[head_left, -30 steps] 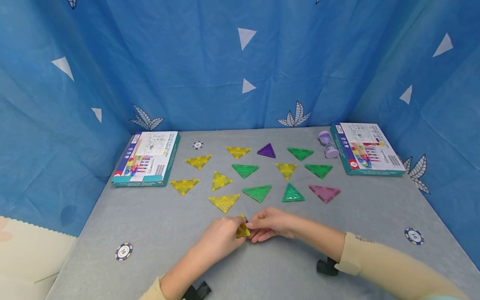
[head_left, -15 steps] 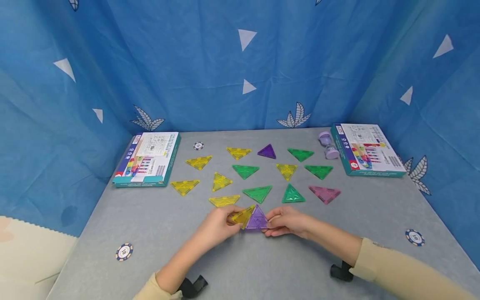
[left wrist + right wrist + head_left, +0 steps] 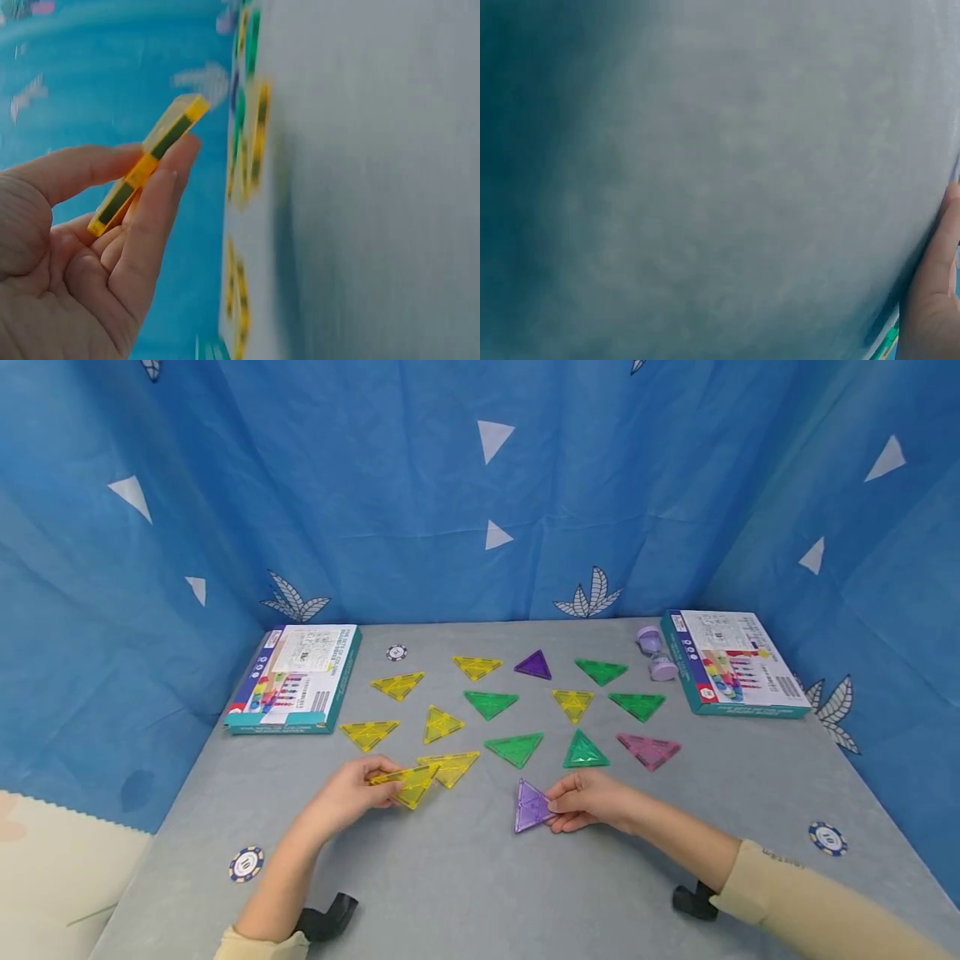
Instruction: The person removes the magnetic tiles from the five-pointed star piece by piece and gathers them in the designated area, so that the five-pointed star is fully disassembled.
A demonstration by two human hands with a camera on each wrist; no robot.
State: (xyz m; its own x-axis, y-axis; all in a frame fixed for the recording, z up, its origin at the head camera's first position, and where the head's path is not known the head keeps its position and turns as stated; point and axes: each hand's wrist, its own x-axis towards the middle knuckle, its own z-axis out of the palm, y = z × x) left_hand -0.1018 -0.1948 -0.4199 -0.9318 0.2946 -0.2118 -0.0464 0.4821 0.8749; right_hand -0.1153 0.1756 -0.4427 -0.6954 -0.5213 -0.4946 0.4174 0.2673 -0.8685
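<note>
Between thumb and fingers my left hand (image 3: 351, 795) pinches a yellow triangular magnetic tile (image 3: 412, 787); in the left wrist view the tile (image 3: 154, 161) appears edge-on, held clear of the table. In the head view its corner overlaps another yellow tile (image 3: 454, 768) on the table. To the right, my right hand (image 3: 588, 800) pinches a light purple triangular tile (image 3: 531, 807) by one side. The right wrist view catches only part of that hand (image 3: 934, 292). Beyond the hands lie green tiles (image 3: 516, 748), more yellow tiles (image 3: 370, 734), a pink tile (image 3: 649, 750) and a dark purple tile (image 3: 534, 665).
Flat boxes stand at the left (image 3: 294, 679) and the right (image 3: 735, 662) of the table. A small purple hourglass (image 3: 657, 653) is beside the right box. Poker chips (image 3: 246, 864) lie near the table's sides and back. Blue curtain (image 3: 420, 485) surrounds the table.
The yellow and light purple tiles, overlapping or touching in the head view half a second ago, are now apart. My left hand has carried the yellow one left; my right hand has shifted slightly right.
</note>
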